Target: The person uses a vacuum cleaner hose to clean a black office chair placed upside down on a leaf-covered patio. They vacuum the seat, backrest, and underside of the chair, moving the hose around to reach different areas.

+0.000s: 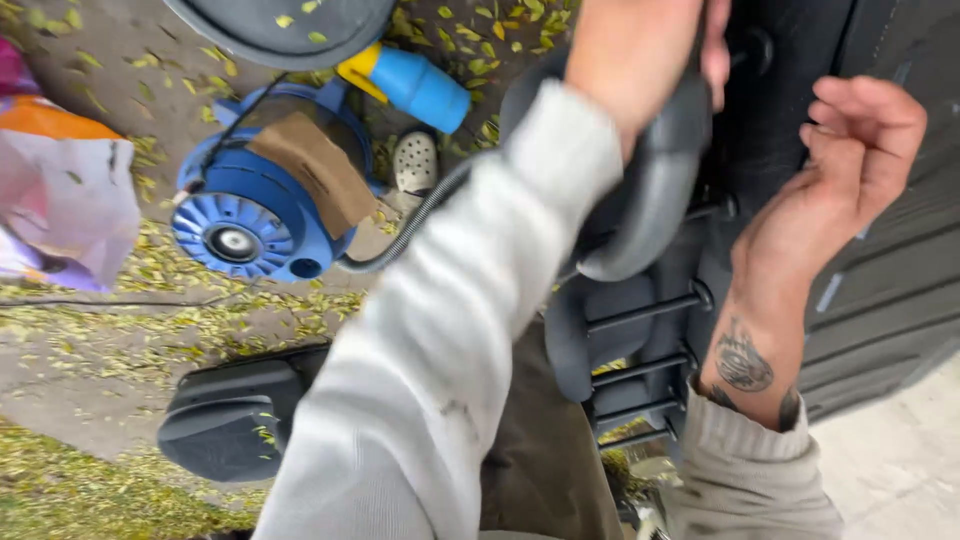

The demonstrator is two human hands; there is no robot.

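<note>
My left hand (640,45), in a light grey sleeve, reaches up across the middle and closes around the top of a curved grey padded headrest (645,205); the frame's top edge cuts off part of the hand. My right hand (860,140), with a tattooed forearm, hovers at the upper right with its fingers curled in and nothing visible in them, close to a dark ribbed panel (885,290). Below the held headrest sits a second grey headrest (572,345) with metal rods (645,310) pointing right.
On the leaf-strewn ground lies a blue round blower (250,215) with a piece of cardboard (315,170) on it, a black hose (400,240) and a blue and yellow nozzle (415,85). A dark seat part (230,415) lies lower left, a white and orange bag (65,195) far left.
</note>
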